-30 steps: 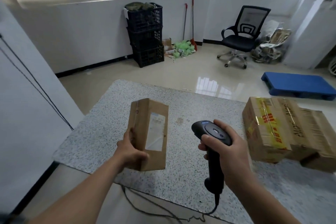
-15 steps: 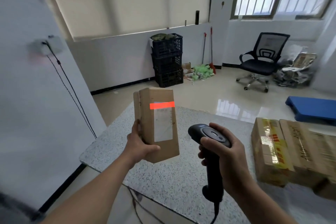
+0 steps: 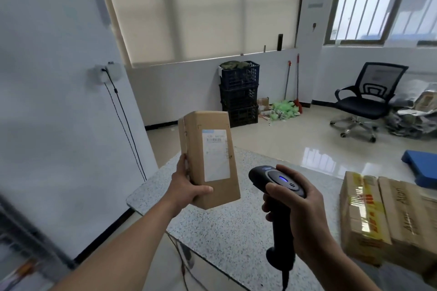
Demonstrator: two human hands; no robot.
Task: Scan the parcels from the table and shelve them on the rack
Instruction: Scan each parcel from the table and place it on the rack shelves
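Holding a small parcel upright beside the scanner

A small brown cardboard parcel [image 3: 209,160] is held upright in the air above the left end of the speckled surface [image 3: 224,231], with its white label [image 3: 216,156] turned toward the camera. It is gripped low down by the left hand [image 3: 189,186]. The thumb is laid across the lower front face and the palm is pressed to the left side. The remaining fingers are hidden behind the box, so how far they wrap round cannot be told.

The parcel is judged light, since it is carried at its lower end by one hand alone. It is judged stiff, as its faces are flat and its edges crisp. Plain cardboard is not expected to slip. Fragility cannot be told, as the contents are unseen. A hold across the narrow sides, in the lower half, is judged best, so that the label is left uncovered.

A black handheld scanner [image 3: 276,179] is gripped by the right hand [image 3: 300,215], just right of the parcel and apart from it. The fingers [image 3: 274,190] are curled closely round the handle, with one fingertip brought up beside the head, where a blue light is lit. A large printed carton [image 3: 387,220] lies on the right of the surface, well apart from the parcel.
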